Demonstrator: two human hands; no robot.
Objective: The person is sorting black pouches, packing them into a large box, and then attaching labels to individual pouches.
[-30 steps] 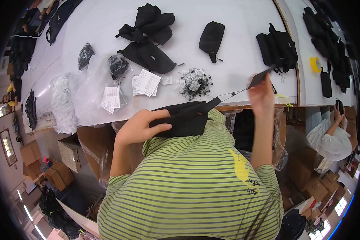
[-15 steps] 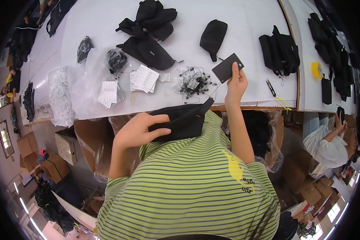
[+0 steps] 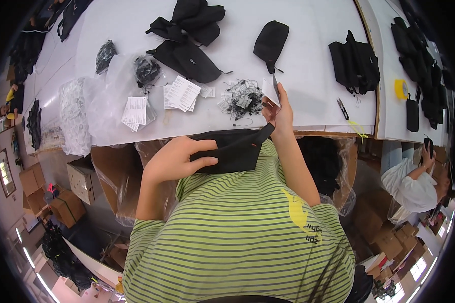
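Note:
A black fabric pouch (image 3: 236, 151) lies against my body at the table's edge, its narrow tab end pointing up to the right. My left hand (image 3: 181, 157) grips it, thumb in front and fingers on the fabric. At that tab end, my right hand (image 3: 280, 108) pinches a hang tag (image 3: 271, 91), black on one side and white on the other, turned nearly edge-on. The tag's cord seems to run down to the pouch, though the fingers partly hide it. Left of the right hand is a tangled heap of tag strings (image 3: 243, 99).
White printed cards (image 3: 183, 94) and clear plastic bags (image 3: 76, 118) lie to the left. More black pouches (image 3: 189, 60) are piled farther back, with a single pouch (image 3: 271, 43) nearby. Small scissors (image 3: 343, 108) and yellow tape (image 3: 401, 89) lie right. Another person (image 3: 412, 182) works at far right.
My right hand has moved left and down toward the pouch's tab end. The tag has turned from facing flat to nearly edge-on. My left hand keeps its hold.

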